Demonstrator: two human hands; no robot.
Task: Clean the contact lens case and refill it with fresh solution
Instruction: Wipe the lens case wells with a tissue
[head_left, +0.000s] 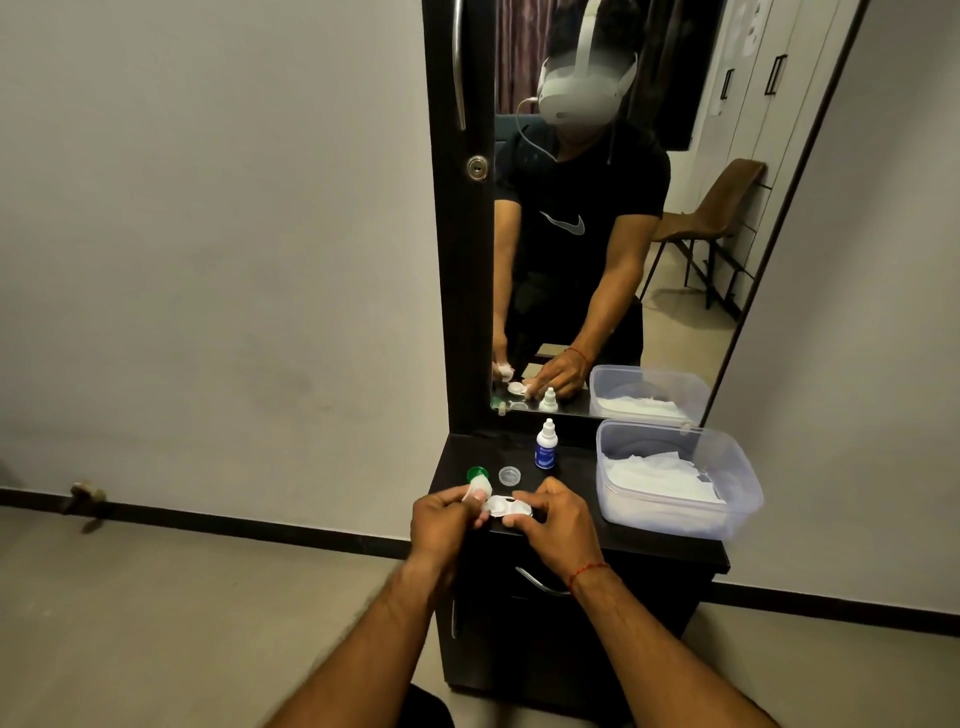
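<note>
**Case held open over the dresser top for wiping; refill not yet begun**

The contact lens case (511, 505) sits at about 6 o'clock of the black dresser top (649, 540), raised just above the front edge and held between both hands. The right hand (558, 519) is closed on the case's right-hand well, thumb underneath and fingers curled over the top, which steadies the piece so it cannot turn under pressure. The left hand (441, 522) pinches a small wad of white tissue (477, 488) at the case's left-hand well; judged from this, the wiping step is in hand.

Both caps are off and set aside at 12 o'clock of the hands, clear of the work: the green cap (477, 474) to the left, the clear cap (509, 475) just beside it. Keeping them apart from the case leaves both wells exposed for cleaning.

The solution bottle (546, 446) stands upright at 1 o'clock, cap on, near but untouched, evidently held in reserve for the refill. The clear plastic tub (675, 514) at 3 o'clock holds white tissues, within the right hand's reach.

Whether the wells are dry or still hold liquid cannot be told at this size.
</note>
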